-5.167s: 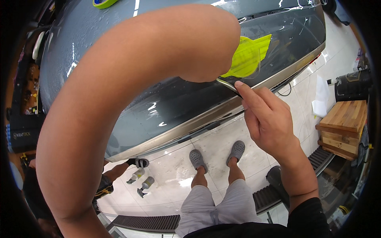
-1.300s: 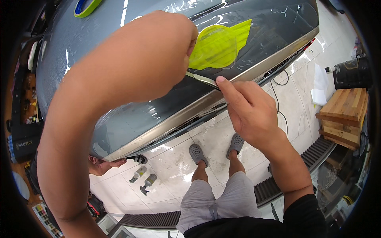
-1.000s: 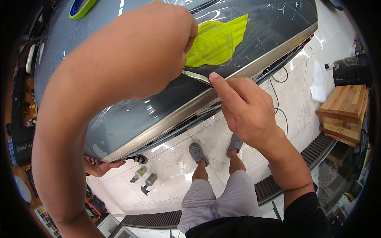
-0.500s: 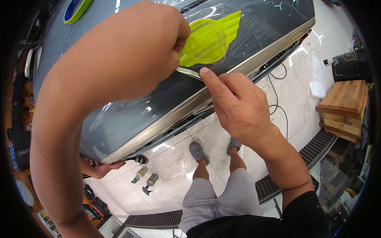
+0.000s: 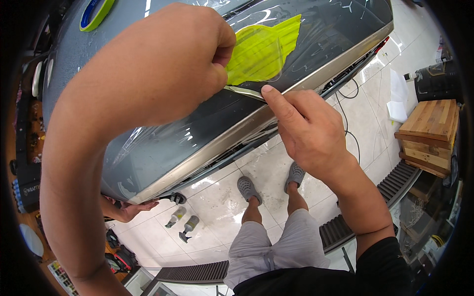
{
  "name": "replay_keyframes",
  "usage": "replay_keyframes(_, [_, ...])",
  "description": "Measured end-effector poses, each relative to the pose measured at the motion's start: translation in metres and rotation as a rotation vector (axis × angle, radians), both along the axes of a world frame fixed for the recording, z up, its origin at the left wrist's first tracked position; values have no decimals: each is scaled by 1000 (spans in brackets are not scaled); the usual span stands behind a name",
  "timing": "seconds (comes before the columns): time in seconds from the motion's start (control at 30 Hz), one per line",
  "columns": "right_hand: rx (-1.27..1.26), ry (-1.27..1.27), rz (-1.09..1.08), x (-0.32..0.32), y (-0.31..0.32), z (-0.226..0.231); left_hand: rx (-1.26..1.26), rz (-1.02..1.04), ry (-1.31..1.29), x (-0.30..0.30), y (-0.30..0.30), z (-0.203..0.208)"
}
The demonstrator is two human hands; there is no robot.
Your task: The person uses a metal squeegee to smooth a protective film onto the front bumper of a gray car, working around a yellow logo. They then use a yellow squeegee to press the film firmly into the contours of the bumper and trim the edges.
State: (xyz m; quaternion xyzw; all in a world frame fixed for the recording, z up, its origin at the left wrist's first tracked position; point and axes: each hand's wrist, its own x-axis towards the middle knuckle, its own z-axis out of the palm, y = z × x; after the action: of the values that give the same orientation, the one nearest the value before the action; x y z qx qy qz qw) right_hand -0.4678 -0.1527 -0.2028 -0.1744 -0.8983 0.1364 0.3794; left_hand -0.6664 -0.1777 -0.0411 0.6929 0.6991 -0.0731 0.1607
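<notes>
Left hand (image 5: 197,64): pinching the clear film edge (image 5: 244,92).
Right hand (image 5: 308,133): forefinger pressing it.
Yellow sheet (image 5: 264,49): partly hidden behind thumb.

Grey glossy car panel (image 5: 163,143), bright yellow-green ribbed squeegee (image 5: 261,52), blue-and-green tape roll (image 5: 96,12) at its top-left edge, pale wooden crate (image 5: 429,135).

A yellow-green squeegee (image 5: 264,52) lies flat on the grey car panel (image 5: 163,143), near its metal-trimmed lower edge. Clear film (image 5: 316,34), glossy and wrinkled, covers the panel. A thin strip of film (image 5: 244,92) lifts off just below the squeegee.
</notes>
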Motion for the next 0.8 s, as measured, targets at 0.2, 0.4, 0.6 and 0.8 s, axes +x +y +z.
replay_keyframes(0.2, [23, 38, -2, 0, 3, -2, -26, 30, -17, 5, 5, 3])
replay_keyframes(0.4, [7, 2, -15, 2, 4, 0, 7, 18, -40, 4, 6, 0])
replay_keyframes(0.6, [2, 33, -12, 4, 3, 1, 74, -48, -34, -4, 2, -6])
replay_keyframes(0.8, [7, 40, -11, 4, 3, 0, -8, 19, -142, -7, 6, -4])
